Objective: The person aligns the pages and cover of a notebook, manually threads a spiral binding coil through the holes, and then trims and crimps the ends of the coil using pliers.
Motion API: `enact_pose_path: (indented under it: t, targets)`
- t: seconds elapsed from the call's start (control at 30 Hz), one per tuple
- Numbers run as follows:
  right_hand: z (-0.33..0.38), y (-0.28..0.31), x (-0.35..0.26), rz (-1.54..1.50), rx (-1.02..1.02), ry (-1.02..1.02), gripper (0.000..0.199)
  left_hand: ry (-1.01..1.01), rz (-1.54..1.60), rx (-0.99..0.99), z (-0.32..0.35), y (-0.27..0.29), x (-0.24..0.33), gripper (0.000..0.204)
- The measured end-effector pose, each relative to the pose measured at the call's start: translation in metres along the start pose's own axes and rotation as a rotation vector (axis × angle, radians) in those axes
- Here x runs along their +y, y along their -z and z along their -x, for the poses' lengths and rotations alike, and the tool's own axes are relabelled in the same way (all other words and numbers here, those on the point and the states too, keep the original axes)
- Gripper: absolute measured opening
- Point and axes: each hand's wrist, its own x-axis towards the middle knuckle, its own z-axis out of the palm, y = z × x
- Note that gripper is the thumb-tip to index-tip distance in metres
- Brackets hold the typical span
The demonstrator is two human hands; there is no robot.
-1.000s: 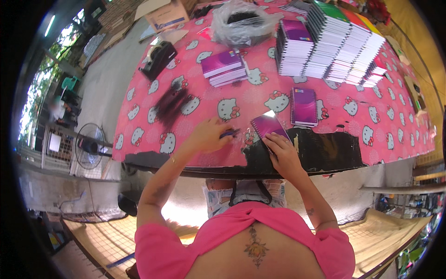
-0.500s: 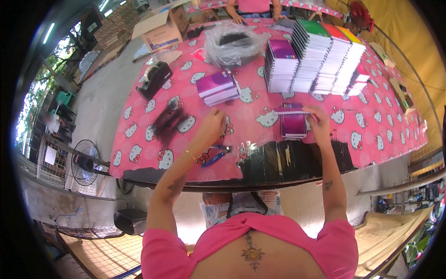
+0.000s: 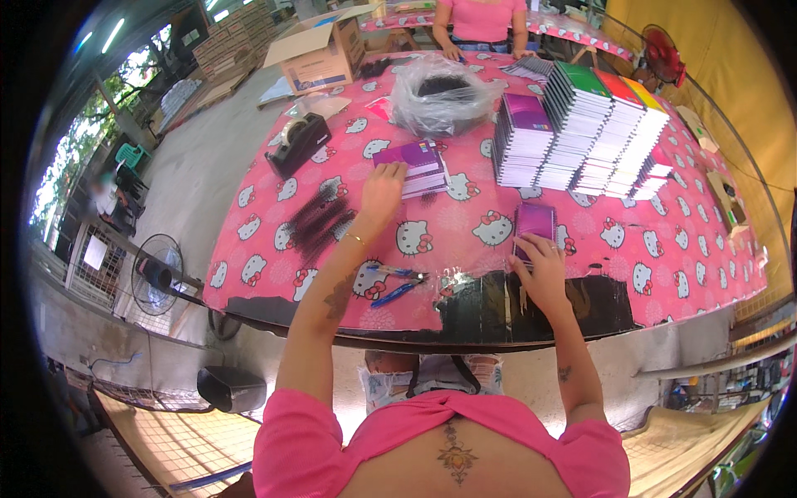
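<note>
A short stack of small purple spiral notebooks (image 3: 422, 177) lies at the middle of the table. My left hand (image 3: 383, 192) has its fingers closed at the left end of the top notebook; its thumb is hidden. To the right, nearer me, another purple notebook (image 3: 535, 219) lies flat with its cover up. My right hand (image 3: 541, 264) rests on this notebook's near end, fingers stretched and apart, covering part of it. Between my forearms lie blue-handled pliers (image 3: 400, 286). Loose black spiral coils (image 3: 317, 224) are spread left of my left hand.
Tall piles of notebooks (image 3: 573, 141) with purple, green, red and yellow covers stand behind my right hand. A clear plastic bag (image 3: 440, 104) holds black coils. A tape dispenser (image 3: 299, 145) and an open cardboard box (image 3: 320, 62) are far left. Another person (image 3: 481, 29) stands across the table.
My left hand has moved forward onto the notebook stack. My right hand has moved back and left to the lone notebook's near end; the notebook it held tilted above now lies flat.
</note>
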Motion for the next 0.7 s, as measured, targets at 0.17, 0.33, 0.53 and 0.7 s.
enact_pose_path:
  t: [0.17, 0.33, 0.53, 0.7]
  targets:
    - [0.011, 0.010, -0.025, -0.231, 0.132, -0.002, 0.041, -0.078, 0.107, 0.083, -0.004, 0.036, 0.045, 0.036]
    - [0.019, -0.009, -0.052, -0.794, 0.093, -0.180, 0.051, -0.301, 0.582, -0.124, 0.059, 0.067, 0.140, 0.032]
    - [0.046, -0.019, -0.050, -0.989, 0.022, -0.444, 0.033, 0.230, 0.033, 0.039, 0.077, 0.065, 0.031, 0.025]
    - [0.042, -0.026, -0.046, -1.068, -0.033, -0.389, 0.031, 0.471, -0.155, -0.141, 0.117, 0.063, -0.023, 0.023]
